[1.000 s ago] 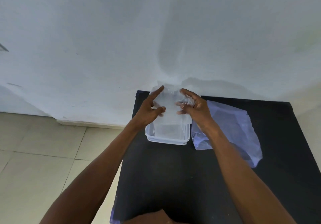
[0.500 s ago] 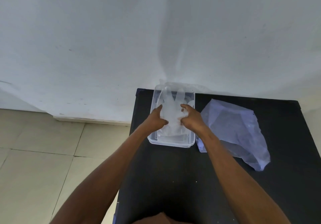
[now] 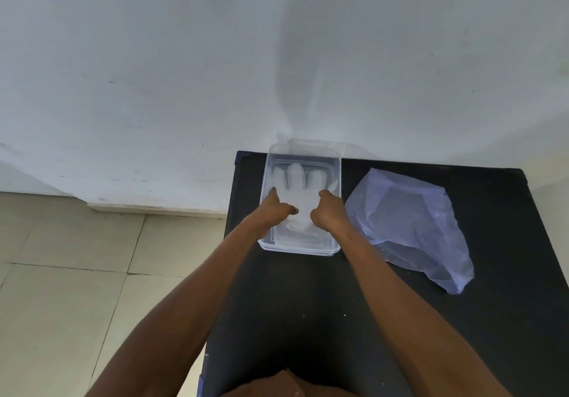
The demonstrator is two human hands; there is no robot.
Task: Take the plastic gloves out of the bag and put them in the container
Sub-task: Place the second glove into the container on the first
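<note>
Head view: glove laid flat in the container

Both hands press down inside the clear container (image 3: 336, 178). The left hand (image 3: 274, 210) and right hand (image 3: 329, 213), fingers curled, pin the plastic glove (image 3: 297, 193) flat. The bag (image 3: 409, 227) lies just right of the container on the black desk (image 3: 308, 304).

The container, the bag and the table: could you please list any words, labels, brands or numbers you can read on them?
None can be read.
The container is clear plastic with no label showing.
The glove lying in it is plain.
The bag is pale blue and see-through, with no print visible.
The table is plain black.
</note>
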